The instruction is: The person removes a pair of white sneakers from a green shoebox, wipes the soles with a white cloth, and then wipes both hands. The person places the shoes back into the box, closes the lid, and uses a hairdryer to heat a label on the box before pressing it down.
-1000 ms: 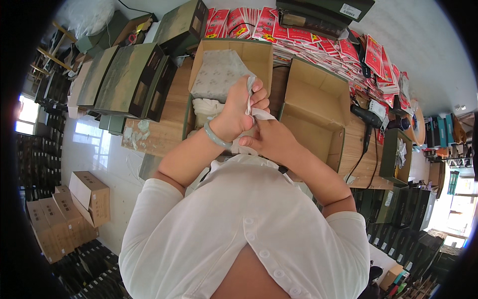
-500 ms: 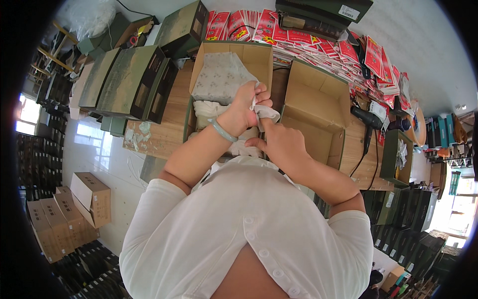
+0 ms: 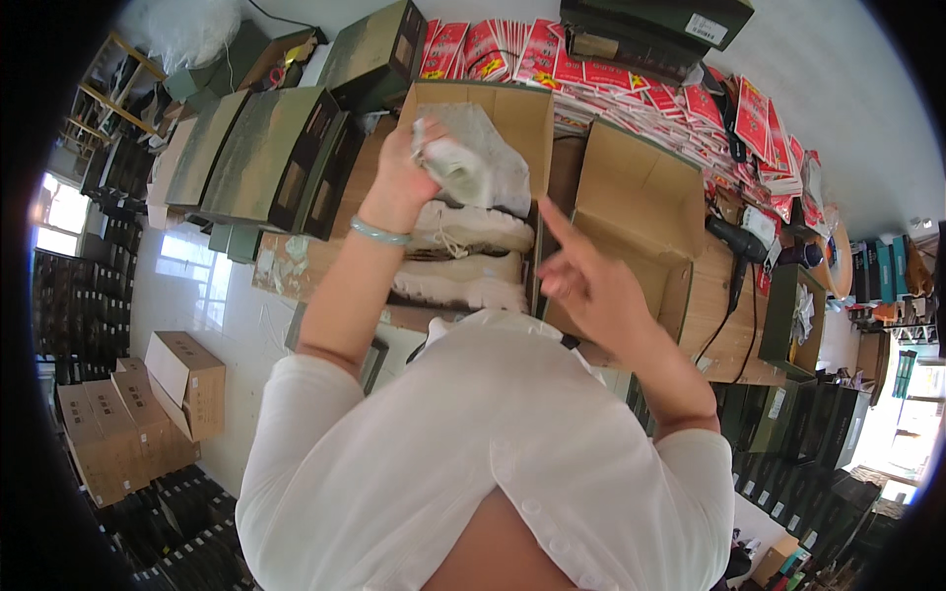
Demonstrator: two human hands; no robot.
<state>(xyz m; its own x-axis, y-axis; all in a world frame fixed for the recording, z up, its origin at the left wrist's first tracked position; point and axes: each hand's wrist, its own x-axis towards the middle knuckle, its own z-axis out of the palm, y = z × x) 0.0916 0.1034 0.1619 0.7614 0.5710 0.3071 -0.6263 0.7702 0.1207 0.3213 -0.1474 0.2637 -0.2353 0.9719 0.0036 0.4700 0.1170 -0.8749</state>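
Fingers closed on one crumpled pale wad of paper point(image 3: 455, 175), my left hand point(image 3: 399, 175) is left of the frame's upper middle; the wad is blurred. My right hand point(image 3: 599, 295), right of centre, is half curled with the forefinger straight, and I see nothing held in it.

Largest are two uncovered boxes with tan insides: one shoe box point(image 3: 524, 113) in the upper middle, beneath my left hand, and one second box point(image 3: 641, 187) to its right. At upper left I count at least four green boxes point(image 3: 261, 148). Two beige shoes lie side by side in the shoe box, the upper shoe point(image 3: 483, 229) and the lower shoe point(image 3: 468, 281). One greyish sheet point(image 3: 507, 169) spreads behind the wad; whether they are joined I cannot tell. Red packets point(image 3: 631, 79), too many to count, carry pale print across the upper right. One black hair dryer point(image 3: 737, 238) lies at right. Smallest, one white label point(image 3: 706, 30) with dark bars is on a dark box at top.
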